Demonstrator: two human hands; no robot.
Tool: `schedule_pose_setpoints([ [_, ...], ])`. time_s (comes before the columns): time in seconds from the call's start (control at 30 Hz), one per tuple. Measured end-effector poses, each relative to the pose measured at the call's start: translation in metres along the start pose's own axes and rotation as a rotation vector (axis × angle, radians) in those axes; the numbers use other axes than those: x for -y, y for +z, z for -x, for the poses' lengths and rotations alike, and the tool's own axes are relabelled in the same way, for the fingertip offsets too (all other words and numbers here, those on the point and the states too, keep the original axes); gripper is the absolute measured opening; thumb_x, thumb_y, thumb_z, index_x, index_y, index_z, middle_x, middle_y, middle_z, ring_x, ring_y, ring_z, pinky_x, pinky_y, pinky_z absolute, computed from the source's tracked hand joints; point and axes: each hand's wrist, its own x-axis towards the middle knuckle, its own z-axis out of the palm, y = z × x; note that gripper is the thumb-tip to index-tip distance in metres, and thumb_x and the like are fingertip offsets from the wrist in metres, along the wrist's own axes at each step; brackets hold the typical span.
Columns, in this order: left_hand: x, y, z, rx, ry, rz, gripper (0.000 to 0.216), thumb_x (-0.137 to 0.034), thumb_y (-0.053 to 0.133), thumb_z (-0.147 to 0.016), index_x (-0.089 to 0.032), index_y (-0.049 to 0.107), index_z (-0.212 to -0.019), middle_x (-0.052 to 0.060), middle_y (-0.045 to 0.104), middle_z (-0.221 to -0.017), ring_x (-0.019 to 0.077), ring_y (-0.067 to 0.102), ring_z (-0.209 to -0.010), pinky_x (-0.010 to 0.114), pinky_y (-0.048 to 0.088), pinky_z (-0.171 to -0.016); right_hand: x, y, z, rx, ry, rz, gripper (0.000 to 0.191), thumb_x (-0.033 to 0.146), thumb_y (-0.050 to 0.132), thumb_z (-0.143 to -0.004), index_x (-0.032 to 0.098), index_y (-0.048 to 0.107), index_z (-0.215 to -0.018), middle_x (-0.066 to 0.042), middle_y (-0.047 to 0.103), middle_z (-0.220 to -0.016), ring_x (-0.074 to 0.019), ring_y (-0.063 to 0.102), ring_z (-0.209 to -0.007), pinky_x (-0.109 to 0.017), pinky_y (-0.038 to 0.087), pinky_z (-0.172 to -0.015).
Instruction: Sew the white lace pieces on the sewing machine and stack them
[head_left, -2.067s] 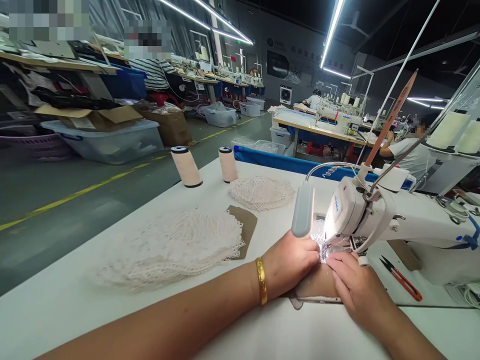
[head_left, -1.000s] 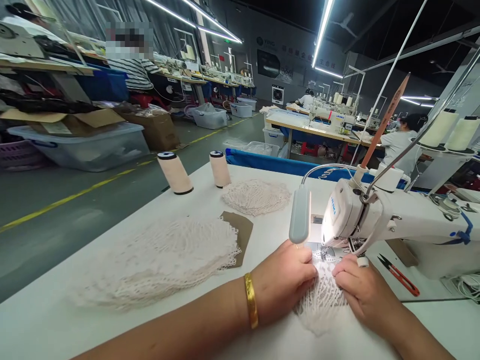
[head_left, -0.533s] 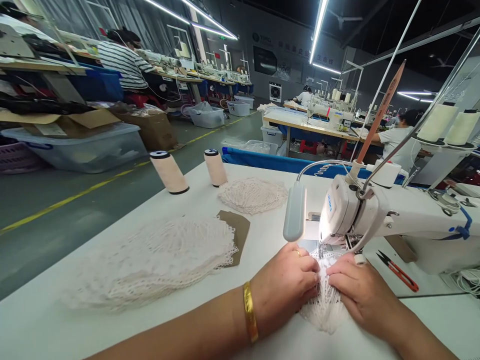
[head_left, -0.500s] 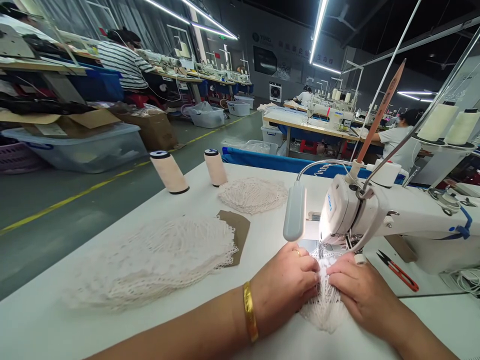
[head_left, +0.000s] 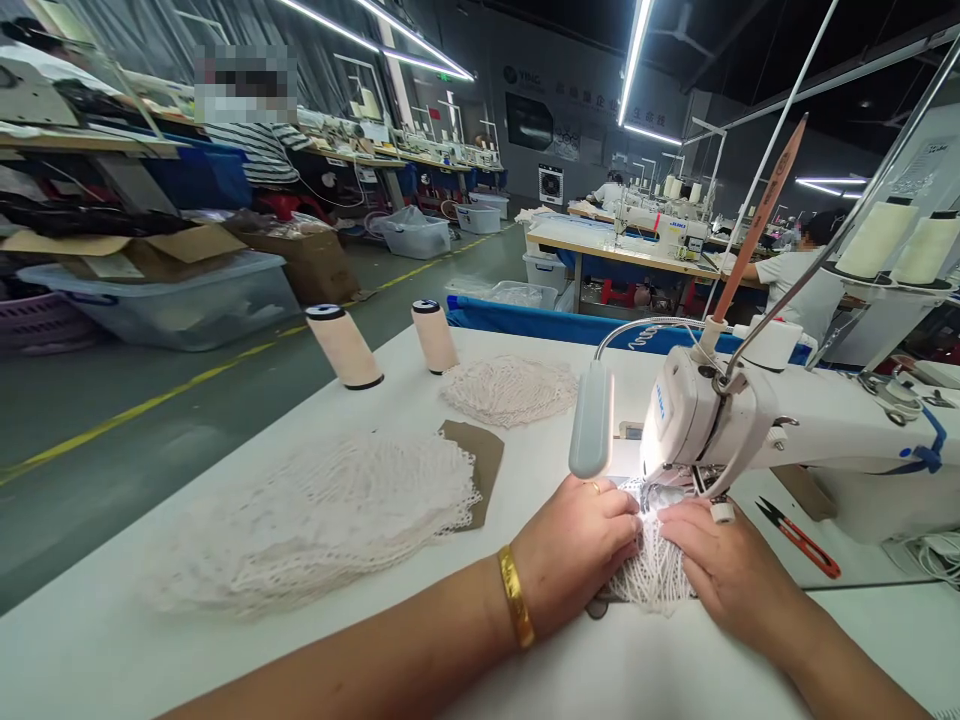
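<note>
Lace piece point(head_left: 658, 582) sits under the sewing machine head point(head_left: 679, 405), well in from the left edge of the bench point(head_left: 536, 465). Left hand point(head_left: 577, 545) and right hand point(head_left: 727, 565) have fingers closed on opposite sides, apparently keeping it flat. Lace stack point(head_left: 337, 510) lies nearer that edge, likely for reach.

Two peach thread cones with black ends point(head_left: 345, 347) stand apart. Grey floor point(head_left: 150, 460) — clear plastic bin point(head_left: 172, 308) with open brown cardboard box point(head_left: 195, 243) at its top, purple plastic basket point(head_left: 45, 322) beside it, yellow painted line point(head_left: 142, 410) running past. Co-worker in striped shirt point(head_left: 255, 150) beyond.
</note>
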Motion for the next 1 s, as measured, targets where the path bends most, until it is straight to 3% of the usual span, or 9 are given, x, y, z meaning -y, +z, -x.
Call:
schedule_pose_setpoints([
  [0.17,-0.01,-0.006,0.005,0.024,0.139,0.121,0.02,-0.004,0.064,-0.09,-0.022,0.072,-0.096,0.001,0.077,-0.099,0.0196,0.066,-0.088,0.038,0.047,-0.084,0.006,-0.006,0.002,-0.011,-0.094,-0.087,0.04,-0.003,0.047,-0.092,0.024,0.065,-0.115,-0.006,0.075,-0.111,-0.0262,0.063,-0.102,-0.039,0.051,-0.082],
  [0.27,-0.019,-0.01,0.007,0.083,0.173,0.112,0.017,-0.005,0.068,-0.087,-0.021,0.068,-0.085,-0.001,0.076,-0.093,0.0172,0.063,-0.08,0.038,0.045,-0.083,0.011,-0.012,0.004,0.079,-0.146,-0.152,0.029,0.003,0.049,-0.098,0.023,0.064,-0.112,-0.004,0.073,-0.102,-0.0233,0.061,-0.093,-0.038,0.049,-0.079],
  [0.4,-0.02,-0.011,0.006,0.059,0.191,0.099,0.017,-0.004,0.067,-0.087,-0.02,0.065,-0.079,-0.003,0.077,-0.094,0.0154,0.062,-0.077,0.039,0.043,-0.083,0.015,-0.015,0.004,0.15,-0.145,-0.17,0.023,0.006,0.05,-0.101,0.022,0.064,-0.109,-0.004,0.071,-0.098,-0.0224,0.059,-0.091,-0.037,0.047,-0.077],
  [0.57,-0.013,-0.01,0.005,0.046,0.171,0.101,0.019,-0.004,0.066,-0.089,-0.022,0.071,-0.089,-0.002,0.078,-0.094,0.0162,0.064,-0.078,0.039,0.041,-0.083,0.012,-0.011,0.004,0.099,-0.149,-0.146,0.031,0.002,0.048,-0.098,0.022,0.064,-0.115,-0.005,0.07,-0.101,-0.0224,0.058,-0.091,-0.036,0.045,-0.076],
  [0.87,-0.005,0.0,0.007,0.062,0.108,-0.001,0.016,-0.004,0.068,-0.076,-0.019,0.067,-0.079,-0.001,0.078,-0.094,0.0179,0.063,-0.079,0.04,0.042,-0.086,0.008,0.0,0.003,0.019,-0.12,-0.067,0.033,-0.002,0.048,-0.094,0.02,0.063,-0.113,-0.006,0.071,-0.101,-0.0236,0.06,-0.089,-0.034,0.044,-0.07],
  [1.0,-0.001,0.003,0.005,0.043,0.092,-0.023,0.013,-0.008,0.066,-0.086,-0.019,0.07,-0.083,0.002,0.078,-0.093,0.0202,0.065,-0.081,0.041,0.043,-0.088,0.003,0.006,0.003,0.01,-0.091,-0.016,0.038,-0.003,0.047,-0.092,0.019,0.065,-0.118,-0.009,0.072,-0.104,-0.0257,0.062,-0.092,-0.034,0.047,-0.068],
])
